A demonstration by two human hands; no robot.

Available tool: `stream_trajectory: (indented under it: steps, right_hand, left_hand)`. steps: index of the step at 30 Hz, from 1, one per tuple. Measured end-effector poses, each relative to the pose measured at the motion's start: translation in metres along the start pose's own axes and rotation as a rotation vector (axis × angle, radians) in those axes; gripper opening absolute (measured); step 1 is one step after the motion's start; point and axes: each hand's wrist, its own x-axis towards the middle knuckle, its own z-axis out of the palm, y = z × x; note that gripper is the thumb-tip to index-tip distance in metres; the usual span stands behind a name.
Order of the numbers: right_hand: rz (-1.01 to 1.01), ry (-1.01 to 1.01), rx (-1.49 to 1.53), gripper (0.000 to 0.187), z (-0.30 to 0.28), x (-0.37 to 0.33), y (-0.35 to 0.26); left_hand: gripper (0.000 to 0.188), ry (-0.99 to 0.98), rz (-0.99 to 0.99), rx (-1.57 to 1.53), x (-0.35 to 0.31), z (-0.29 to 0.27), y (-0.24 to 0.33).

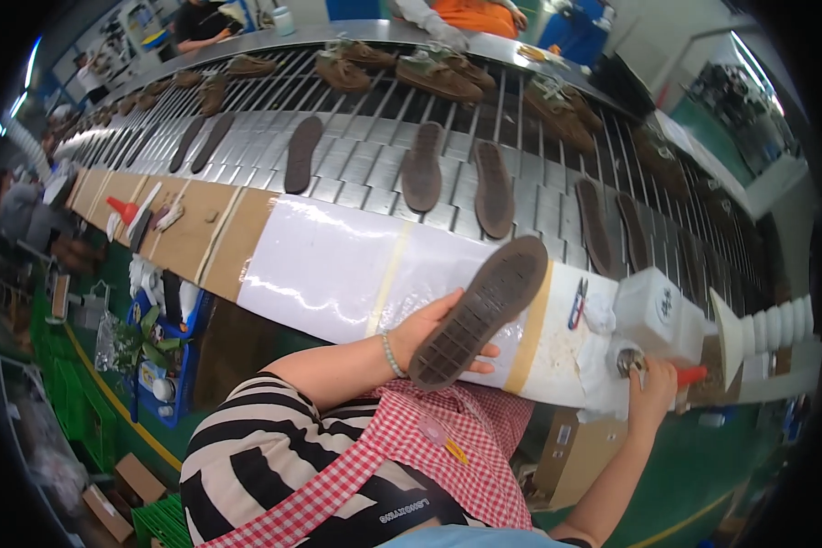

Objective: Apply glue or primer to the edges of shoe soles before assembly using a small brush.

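Note:
A dark brown shoe sole [484,306] is in my left hand [420,333], its grooved face turned up and its length tilted toward the far right. The fingers and thumb wrap its edges above the white work surface [329,265]. Far to the right, my right hand [651,393] reaches to a small round metal container [628,362], fingers closed at its rim. What those fingers hold, if anything, is hidden. Just beside that hand lies a red pointed piece [691,375]. A white plastic jug [648,306] stands behind the container.
Beyond the work surface runs a slatted metal conveyor [356,151] carrying several soles, including one sole [494,187], and brown shoes [438,78]. Small snips [577,303] lie near crumpled white paper [600,312]. A white ribbed duct [776,324] stands at right. Another person's gloved hand [449,36] is across the conveyor.

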Motion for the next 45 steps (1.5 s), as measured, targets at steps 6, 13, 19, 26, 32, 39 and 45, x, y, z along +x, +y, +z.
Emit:
stream_trajectory:
  steps: [6,13,19,26,32,39,45]
  right_hand:
    - [-0.093,0.096,0.022,0.036,0.018,0.0,0.031]
    - [-0.405,0.307,0.103,0.032,0.003,0.016,0.029]
    - [-0.041,0.064,-0.148,0.035,-0.006,0.002,0.016]
    - [-0.012,0.109,-0.126,0.029,-0.023,0.001,-0.009]
    - [-0.862,0.741,0.492,0.024,0.033,0.019,0.059]
    - [0.357,-0.095,0.318,0.035,0.015,-0.018,0.055]
    - [0.346,0.053,0.378,0.04,0.023,-0.02,0.042]
  left_hand:
    - [0.062,0.043,-0.022,-0.057,-0.002,-0.009,-0.002]
    - [0.056,0.087,0.049,0.052,0.014,-0.005,-0.007]
    - [0.056,0.08,0.085,0.048,0.005,-0.003,-0.001]
    - [0.055,0.062,0.067,0.054,0.004,-0.004,-0.002]
    - [0.051,0.08,0.075,0.0,0.005,-0.005,-0.007]
    - [0.051,0.219,0.08,0.013,0.01,-0.013,-0.004]
    - [0.059,0.012,0.1,-0.098,-0.01,-0.012,0.002]
